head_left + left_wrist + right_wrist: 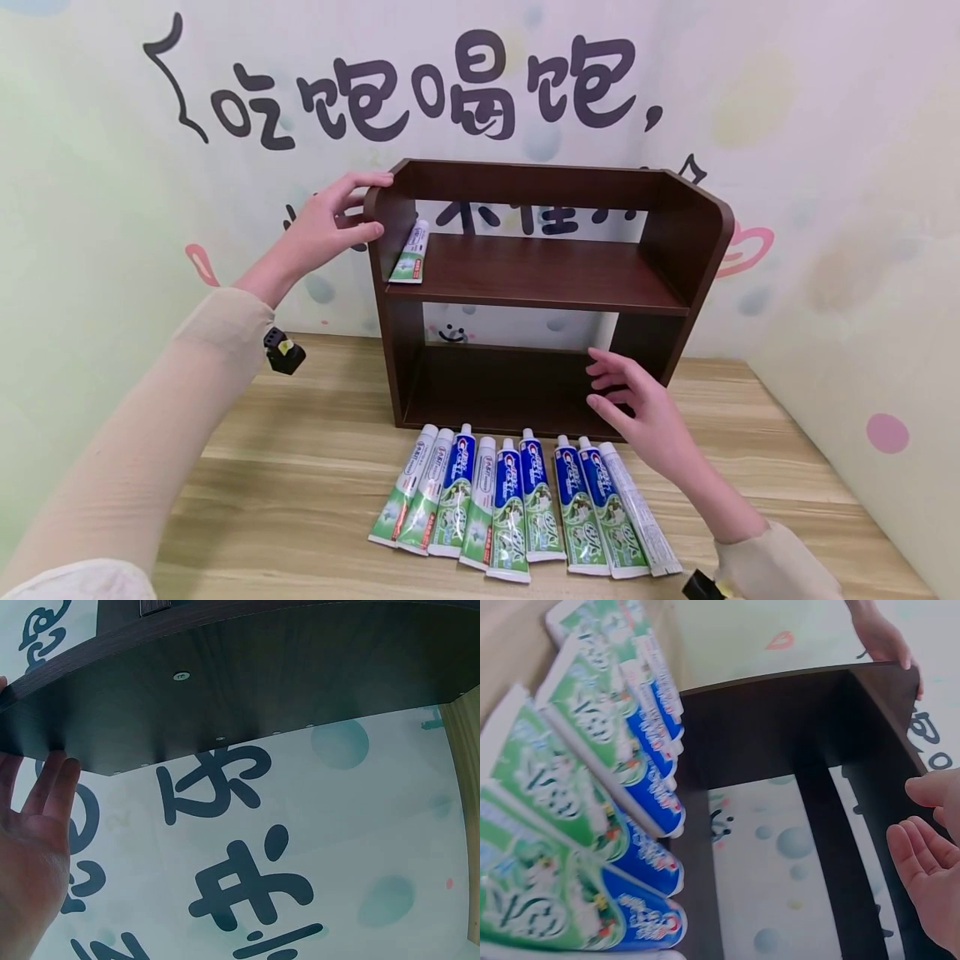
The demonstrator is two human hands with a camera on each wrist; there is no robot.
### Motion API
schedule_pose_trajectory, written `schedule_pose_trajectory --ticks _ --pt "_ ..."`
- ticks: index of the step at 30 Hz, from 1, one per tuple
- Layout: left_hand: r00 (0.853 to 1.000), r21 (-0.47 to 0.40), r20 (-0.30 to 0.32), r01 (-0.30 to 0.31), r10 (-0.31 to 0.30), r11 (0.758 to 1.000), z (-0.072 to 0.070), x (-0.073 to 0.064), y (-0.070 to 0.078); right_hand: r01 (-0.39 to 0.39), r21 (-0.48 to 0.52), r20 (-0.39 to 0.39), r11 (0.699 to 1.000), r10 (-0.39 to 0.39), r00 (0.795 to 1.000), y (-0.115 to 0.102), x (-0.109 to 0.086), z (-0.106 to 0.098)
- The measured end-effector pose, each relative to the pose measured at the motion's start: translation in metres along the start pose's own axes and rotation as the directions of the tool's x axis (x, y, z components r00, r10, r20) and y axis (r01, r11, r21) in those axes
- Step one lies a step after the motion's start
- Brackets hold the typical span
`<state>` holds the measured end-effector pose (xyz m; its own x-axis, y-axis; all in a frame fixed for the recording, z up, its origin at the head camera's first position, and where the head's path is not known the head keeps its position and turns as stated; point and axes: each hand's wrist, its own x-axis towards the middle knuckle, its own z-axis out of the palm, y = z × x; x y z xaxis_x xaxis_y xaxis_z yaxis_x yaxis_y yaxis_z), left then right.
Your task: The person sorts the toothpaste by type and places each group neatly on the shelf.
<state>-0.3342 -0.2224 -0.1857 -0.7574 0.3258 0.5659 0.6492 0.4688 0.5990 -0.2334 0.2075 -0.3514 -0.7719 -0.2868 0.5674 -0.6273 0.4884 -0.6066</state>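
My left hand (330, 221) touches the upper left side panel of a dark brown two-tier shelf (540, 271). One finger rests at the panel's top edge, and in the left wrist view other fingers (61, 787) lie against its outer face. My right hand (637, 408), relaxed and holding nothing, hovers before the shelf's lower right. A white-and-green toothpaste tube (411, 254) is on the upper tier beside the left panel, cap towards the back. Before the shelf lies a row of several toothpaste tubes (510, 512), some white-and-green, others blue-and-green; caps face the shelf.
The shelf stands on a wood-grain table (300, 492). Behind it is a pale wall (487, 133) with large black characters and coloured dots. The rightmost tube (637, 508) shows its printed, paler side.
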Motion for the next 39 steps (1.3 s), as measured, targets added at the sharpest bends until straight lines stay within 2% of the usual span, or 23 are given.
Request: schedule_pose_trajectory --ticks 8,25,32,39 --pt "1.000 -0.012 -0.001 -0.011 0.011 1.000 0.000 -0.001 0.001 0.013 -0.058 0.006 0.998 -0.012 1.000 0.010 -0.015 -0.001" --pt "1.000 -0.008 0.003 -0.005 0.005 1.000 -0.001 -0.001 0.001 -0.007 -0.147 -0.034 0.989 0.002 0.999 0.023 -0.037 -0.007" --pt "1.000 -0.015 0.001 -0.006 0.006 1.000 -0.001 -0.001 0.002 -0.067 -0.184 -0.013 0.981 0.066 0.998 0.035 -0.049 -0.006" --pt "1.000 -0.021 0.000 -0.012 0.012 1.000 0.000 -0.001 0.001 -0.069 -0.197 -0.019 0.978 0.066 0.998 0.042 -0.059 -0.002"
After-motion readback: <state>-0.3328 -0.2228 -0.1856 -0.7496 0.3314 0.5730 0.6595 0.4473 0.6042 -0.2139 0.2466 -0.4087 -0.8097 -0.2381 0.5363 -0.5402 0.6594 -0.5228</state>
